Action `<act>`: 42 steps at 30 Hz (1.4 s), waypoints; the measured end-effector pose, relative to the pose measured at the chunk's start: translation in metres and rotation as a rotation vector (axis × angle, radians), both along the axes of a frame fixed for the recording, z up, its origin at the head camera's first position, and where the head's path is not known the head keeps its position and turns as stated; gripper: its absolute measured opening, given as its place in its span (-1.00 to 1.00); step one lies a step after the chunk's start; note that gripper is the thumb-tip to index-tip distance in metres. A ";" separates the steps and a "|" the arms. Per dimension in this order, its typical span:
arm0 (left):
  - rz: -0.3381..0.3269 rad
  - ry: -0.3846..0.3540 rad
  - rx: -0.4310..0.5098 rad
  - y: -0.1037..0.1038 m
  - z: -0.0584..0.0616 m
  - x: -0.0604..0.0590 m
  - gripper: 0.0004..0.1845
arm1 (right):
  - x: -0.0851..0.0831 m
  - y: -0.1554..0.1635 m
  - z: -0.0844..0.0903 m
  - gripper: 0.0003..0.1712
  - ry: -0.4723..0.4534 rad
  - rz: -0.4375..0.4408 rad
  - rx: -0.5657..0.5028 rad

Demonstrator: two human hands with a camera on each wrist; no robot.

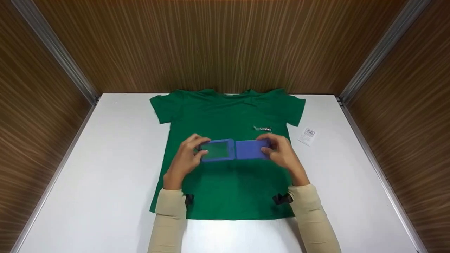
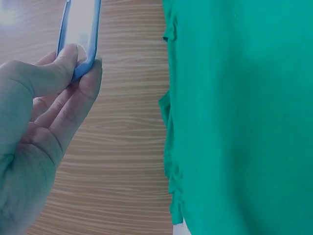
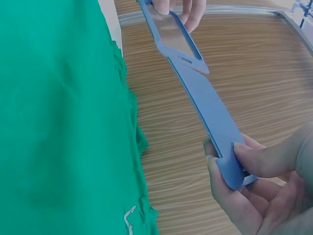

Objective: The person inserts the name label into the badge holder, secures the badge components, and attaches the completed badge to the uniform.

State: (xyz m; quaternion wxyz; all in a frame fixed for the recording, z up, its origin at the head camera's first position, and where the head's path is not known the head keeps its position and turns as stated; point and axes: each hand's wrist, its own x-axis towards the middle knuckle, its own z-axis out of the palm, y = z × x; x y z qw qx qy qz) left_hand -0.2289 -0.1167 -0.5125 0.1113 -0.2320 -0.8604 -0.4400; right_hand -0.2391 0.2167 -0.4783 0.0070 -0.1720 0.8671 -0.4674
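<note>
A green T-shirt (image 1: 228, 168) lies flat on the white table (image 1: 105, 168), collar toward the far wall. Above its chest both hands hold an opened blue badge holder (image 1: 233, 150), its clear window half on the left and its solid half on the right. My left hand (image 1: 186, 158) pinches the window end (image 2: 80, 29) between thumb and fingers. My right hand (image 1: 281, 154) pinches the solid end (image 3: 230, 166). A small silver clip (image 1: 262, 128) lies on the shirt just beyond the holder and shows in the right wrist view as the clip (image 3: 128, 215).
A small white printed card (image 1: 307, 136) lies on the table right of the shirt's sleeve. Wood-grain walls (image 1: 225, 45) enclose the table at the back and both sides, with metal strips in the corners.
</note>
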 end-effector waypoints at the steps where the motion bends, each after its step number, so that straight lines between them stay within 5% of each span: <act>1: 0.003 0.000 0.003 -0.001 0.000 0.000 -0.68 | 0.000 0.001 0.000 -0.65 -0.005 -0.004 0.005; 42: 0.007 0.030 -0.015 -0.001 0.003 0.002 -0.68 | -0.025 0.026 -0.041 -0.62 -0.232 -0.108 0.162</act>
